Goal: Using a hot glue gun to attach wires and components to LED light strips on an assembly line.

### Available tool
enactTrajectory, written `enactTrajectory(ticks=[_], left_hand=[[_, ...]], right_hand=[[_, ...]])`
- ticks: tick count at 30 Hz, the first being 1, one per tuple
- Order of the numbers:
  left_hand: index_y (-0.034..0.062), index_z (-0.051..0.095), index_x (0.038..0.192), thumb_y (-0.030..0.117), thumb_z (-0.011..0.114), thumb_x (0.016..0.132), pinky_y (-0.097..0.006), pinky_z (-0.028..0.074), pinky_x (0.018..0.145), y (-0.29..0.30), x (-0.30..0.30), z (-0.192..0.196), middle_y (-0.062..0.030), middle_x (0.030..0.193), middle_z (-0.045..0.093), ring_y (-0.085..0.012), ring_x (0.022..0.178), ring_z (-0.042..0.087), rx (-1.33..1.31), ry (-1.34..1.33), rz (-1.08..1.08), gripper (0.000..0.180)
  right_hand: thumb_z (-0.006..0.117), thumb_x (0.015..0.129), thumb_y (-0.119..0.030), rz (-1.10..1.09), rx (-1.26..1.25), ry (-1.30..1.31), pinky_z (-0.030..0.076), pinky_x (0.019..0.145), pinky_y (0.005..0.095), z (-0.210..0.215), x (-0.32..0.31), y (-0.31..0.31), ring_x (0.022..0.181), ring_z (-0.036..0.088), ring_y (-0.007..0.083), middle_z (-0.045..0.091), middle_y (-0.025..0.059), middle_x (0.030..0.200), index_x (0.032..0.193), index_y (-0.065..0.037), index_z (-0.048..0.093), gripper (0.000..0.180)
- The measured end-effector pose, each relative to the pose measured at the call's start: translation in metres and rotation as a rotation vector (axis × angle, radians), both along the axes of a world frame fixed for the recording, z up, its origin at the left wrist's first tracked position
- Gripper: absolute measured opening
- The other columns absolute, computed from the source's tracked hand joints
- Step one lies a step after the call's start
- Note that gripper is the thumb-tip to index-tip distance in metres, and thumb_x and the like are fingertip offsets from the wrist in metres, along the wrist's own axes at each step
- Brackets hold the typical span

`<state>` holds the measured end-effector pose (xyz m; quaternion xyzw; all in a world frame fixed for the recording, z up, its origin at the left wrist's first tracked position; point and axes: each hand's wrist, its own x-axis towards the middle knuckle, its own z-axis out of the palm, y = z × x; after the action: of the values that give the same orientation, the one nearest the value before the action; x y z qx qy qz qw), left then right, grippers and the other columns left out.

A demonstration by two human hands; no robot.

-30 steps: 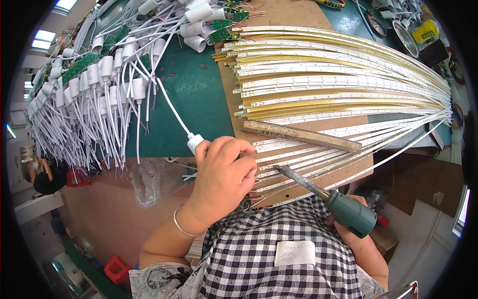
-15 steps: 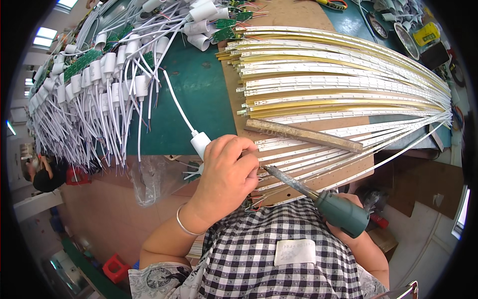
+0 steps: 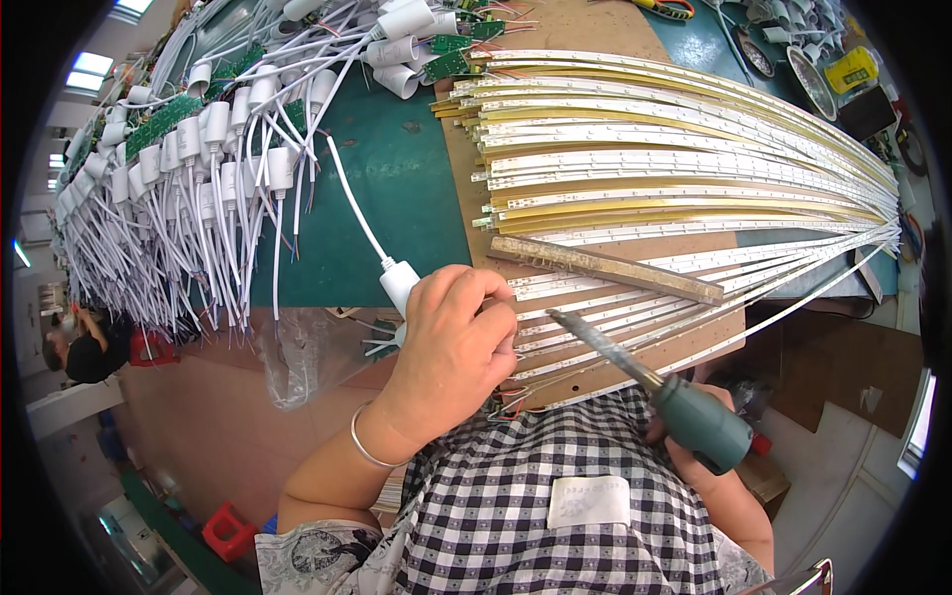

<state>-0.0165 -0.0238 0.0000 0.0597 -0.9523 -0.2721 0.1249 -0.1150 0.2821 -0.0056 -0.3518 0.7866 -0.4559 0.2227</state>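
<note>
My left hand (image 3: 451, 347) is closed in a pinch at the left ends of the lower LED strips (image 3: 585, 315). What its fingertips grip is hidden. A white cylindrical housing (image 3: 399, 283) with a white cable sticks out from beside its knuckles. My right hand (image 3: 716, 395), mostly hidden behind the tool, grips a soldering iron (image 3: 702, 426) by its dark green handle. The iron's tip points up and left over the strips, apart from my left fingers. A wooden bar (image 3: 607, 270) lies slantwise across the strips.
Piled white housings with cables and green circuit boards (image 3: 213, 149) cover the green table (image 3: 377, 198) at left. More LED strips (image 3: 674, 164) fan over a brown board (image 3: 590, 30). Pliers (image 3: 666, 9) and a round metal dish (image 3: 810, 81) sit at the far right.
The soldering iron in my right hand has moved right, its tip lifting away from my left fingertips. My left hand has stayed nearly still.
</note>
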Motion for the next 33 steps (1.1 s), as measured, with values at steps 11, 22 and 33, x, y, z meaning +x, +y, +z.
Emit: enactTrajectory(ticks=[11,22,33], left_hand=[[0.0087,0.059,0.074,-0.001,0.069,0.065,-0.043,0.038,0.093,0.001,0.000,0.003,-0.0044,0.107,0.059,-0.0295,0.107,0.053,-0.019,-0.029,0.015,0.017],[0.0100,0.061,0.076,0.006,0.072,0.071,-0.046,0.034,0.095,0.005,0.000,0.009,-0.0009,0.107,0.058,-0.0252,0.111,0.053,-0.167,-0.045,0.040,0.013],[0.0115,0.064,0.083,0.007,0.073,0.072,-0.044,0.032,0.099,-0.009,0.010,0.019,-0.0031,0.114,0.061,-0.0266,0.113,0.054,-0.002,-0.137,-0.032,0.015]], right_hand=[[0.070,0.085,-0.015,0.149,-0.069,-0.141,0.055,0.073,0.0303,-0.016,-0.007,0.029,0.078,0.071,0.0197,0.067,0.0147,0.108,0.126,0.004,0.046,0.051],[0.073,0.081,-0.019,0.080,0.072,-0.012,0.054,0.076,0.0343,-0.009,0.000,0.028,0.089,0.068,0.0267,0.065,0.0128,0.113,0.119,0.000,0.058,0.046],[0.071,0.082,-0.020,0.100,0.089,-0.044,0.053,0.075,0.0348,-0.007,-0.006,0.029,0.085,0.067,0.0265,0.066,0.0124,0.105,0.113,0.001,0.061,0.039]])
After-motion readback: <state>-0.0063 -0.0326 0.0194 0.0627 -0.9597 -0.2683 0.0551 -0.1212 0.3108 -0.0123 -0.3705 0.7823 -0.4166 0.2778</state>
